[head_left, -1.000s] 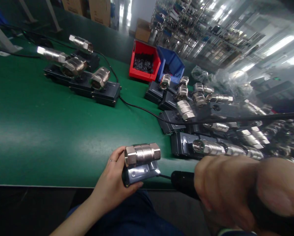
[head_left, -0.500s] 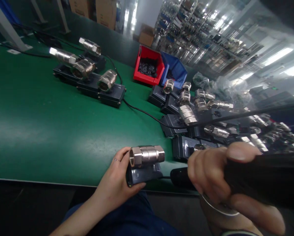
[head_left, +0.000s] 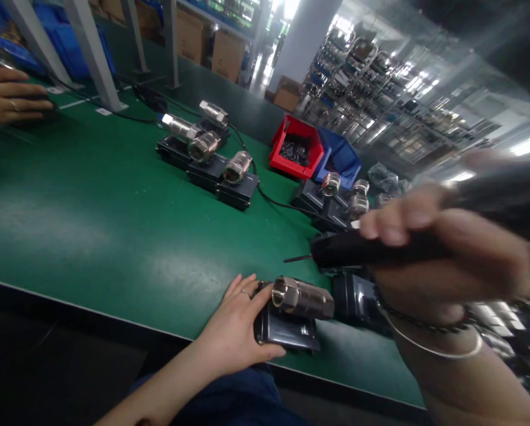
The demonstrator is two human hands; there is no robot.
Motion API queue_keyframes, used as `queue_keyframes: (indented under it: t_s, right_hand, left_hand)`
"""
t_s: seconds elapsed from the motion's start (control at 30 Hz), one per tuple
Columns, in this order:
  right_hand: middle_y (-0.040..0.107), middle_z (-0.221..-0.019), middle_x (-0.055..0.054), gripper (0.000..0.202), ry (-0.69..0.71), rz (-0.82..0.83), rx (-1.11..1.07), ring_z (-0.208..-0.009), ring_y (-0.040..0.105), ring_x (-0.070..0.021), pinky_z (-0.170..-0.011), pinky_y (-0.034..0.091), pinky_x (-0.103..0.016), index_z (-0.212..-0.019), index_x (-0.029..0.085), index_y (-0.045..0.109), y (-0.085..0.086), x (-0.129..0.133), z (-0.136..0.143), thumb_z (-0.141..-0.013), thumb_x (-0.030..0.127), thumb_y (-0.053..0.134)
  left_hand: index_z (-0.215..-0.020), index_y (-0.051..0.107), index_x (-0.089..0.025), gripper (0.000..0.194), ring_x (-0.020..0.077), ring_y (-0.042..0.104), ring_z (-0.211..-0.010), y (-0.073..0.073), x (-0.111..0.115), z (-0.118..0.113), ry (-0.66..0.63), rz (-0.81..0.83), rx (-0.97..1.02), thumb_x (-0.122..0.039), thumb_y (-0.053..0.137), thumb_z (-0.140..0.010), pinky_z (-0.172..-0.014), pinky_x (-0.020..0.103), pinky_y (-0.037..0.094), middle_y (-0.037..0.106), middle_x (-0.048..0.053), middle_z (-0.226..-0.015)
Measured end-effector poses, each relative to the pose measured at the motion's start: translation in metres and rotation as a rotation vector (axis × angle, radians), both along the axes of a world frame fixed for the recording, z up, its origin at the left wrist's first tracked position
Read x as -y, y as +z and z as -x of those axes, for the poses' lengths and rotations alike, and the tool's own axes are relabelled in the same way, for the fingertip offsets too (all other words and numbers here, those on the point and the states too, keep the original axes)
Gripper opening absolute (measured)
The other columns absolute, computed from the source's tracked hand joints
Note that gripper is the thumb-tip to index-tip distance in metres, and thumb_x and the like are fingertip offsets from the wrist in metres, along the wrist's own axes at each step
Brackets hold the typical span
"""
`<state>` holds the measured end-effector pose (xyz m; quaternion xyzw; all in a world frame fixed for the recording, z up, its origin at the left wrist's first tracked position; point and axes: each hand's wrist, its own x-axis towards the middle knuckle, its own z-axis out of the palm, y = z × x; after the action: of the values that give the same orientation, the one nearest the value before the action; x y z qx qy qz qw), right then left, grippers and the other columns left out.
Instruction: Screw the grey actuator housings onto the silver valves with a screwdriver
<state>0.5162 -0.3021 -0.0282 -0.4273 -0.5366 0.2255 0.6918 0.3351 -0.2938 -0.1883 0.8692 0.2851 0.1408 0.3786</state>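
My left hand [head_left: 236, 334] is curved around the end of a black box [head_left: 287, 330], thumb along the near side and fingers over the far side. The box sits close to the front edge of the table, with a metal tube [head_left: 304, 299] lying across its top. My right hand [head_left: 451, 248], blurred, is closed around a black tool [head_left: 349, 248] whose thin tip [head_left: 297, 258] points left, above the table and apart from the box.

I judge the box is best held flat and firmly at its end, since the tube looks heavy enough to tip it. The tip is best kept square to whatever it meets and away from my left fingers and the shiny metal.

The green table [head_left: 127, 236] is smooth and reflects the light. Just right of my box stands another black box [head_left: 356, 296], partly behind my right arm. Farther off, a group of boxes [head_left: 233, 186] carries more tubes, a cable [head_left: 276, 202] running past them. Beyond are a red bin [head_left: 300, 148] of small dark parts and a blue bin [head_left: 342, 157]. At far left is another person's hand [head_left: 14, 97]; behind, cartons [head_left: 227, 54] and crowded shelves [head_left: 340, 65].
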Motion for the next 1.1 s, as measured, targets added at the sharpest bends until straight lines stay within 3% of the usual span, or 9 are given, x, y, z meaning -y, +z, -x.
queue_keyframes:
  t_s: [0.07,0.27,0.7,0.93,1.0,1.1]
  right_hand:
    - [0.049,-0.055,0.007,0.022,0.091,-0.011,-0.056,-0.043,0.045,-0.0095,-0.046,0.042,-0.023,-0.084,0.024,0.058,-0.008,-0.020,0.021,-0.066,0.019,0.070]
    - [0.053,-0.054,0.008,0.032,0.164,0.146,-0.115,-0.040,0.046,-0.0094,-0.044,0.046,-0.021,-0.096,0.022,0.055,-0.031,-0.032,0.032,-0.066,0.016,0.064]
    - [0.051,-0.054,0.008,0.024,0.257,0.172,-0.135,-0.040,0.045,-0.0079,-0.044,0.045,-0.019,-0.087,0.022,0.056,-0.034,-0.032,0.027,-0.066,0.013,0.063]
    - [0.050,-0.054,0.009,0.030,0.382,0.144,-0.139,-0.037,0.041,-0.0084,-0.041,0.042,-0.021,-0.095,0.023,0.057,-0.043,-0.039,0.025,-0.067,0.019,0.066]
    - [0.050,-0.054,0.009,0.032,0.387,0.149,-0.140,-0.037,0.041,-0.0091,-0.041,0.041,-0.022,-0.096,0.024,0.058,-0.040,-0.041,0.026,-0.066,0.020,0.068]
    - [0.049,-0.054,0.007,0.031,0.307,0.085,-0.124,-0.039,0.041,-0.0101,-0.043,0.041,-0.024,-0.092,0.026,0.061,-0.021,-0.029,0.016,-0.065,0.023,0.077]
  left_hand:
    - [-0.138,0.048,-0.018,0.093,0.0421,0.044,-0.134,-0.001,-0.001,-0.001,0.011,-0.014,0.019,-0.045,0.087,-0.057,-0.113,0.070,0.026,0.054,0.022,-0.136]
    - [-0.138,0.046,-0.021,0.094,0.0395,0.045,-0.133,-0.006,0.002,-0.003,0.004,-0.029,0.072,-0.052,0.086,-0.059,-0.113,0.068,0.028,0.055,0.020,-0.135]
    - [-0.139,0.045,-0.021,0.096,0.0389,0.049,-0.128,-0.006,0.005,-0.003,0.028,-0.015,0.123,-0.045,0.089,-0.057,-0.110,0.070,0.032,0.057,0.020,-0.130]
    - [-0.138,0.046,-0.022,0.094,0.0383,0.050,-0.128,-0.004,0.004,-0.004,0.026,-0.031,0.078,-0.047,0.088,-0.057,-0.111,0.068,0.032,0.057,0.019,-0.129]
    - [-0.139,0.043,-0.020,0.097,0.0386,0.049,-0.128,-0.006,0.003,-0.004,0.015,-0.058,0.062,-0.048,0.087,-0.058,-0.112,0.068,0.030,0.057,0.020,-0.129]
    - [-0.143,0.036,-0.018,0.104,0.0387,0.043,-0.134,-0.010,-0.003,0.000,-0.046,-0.111,0.054,-0.037,0.090,-0.056,-0.114,0.065,0.028,0.052,0.021,-0.136]
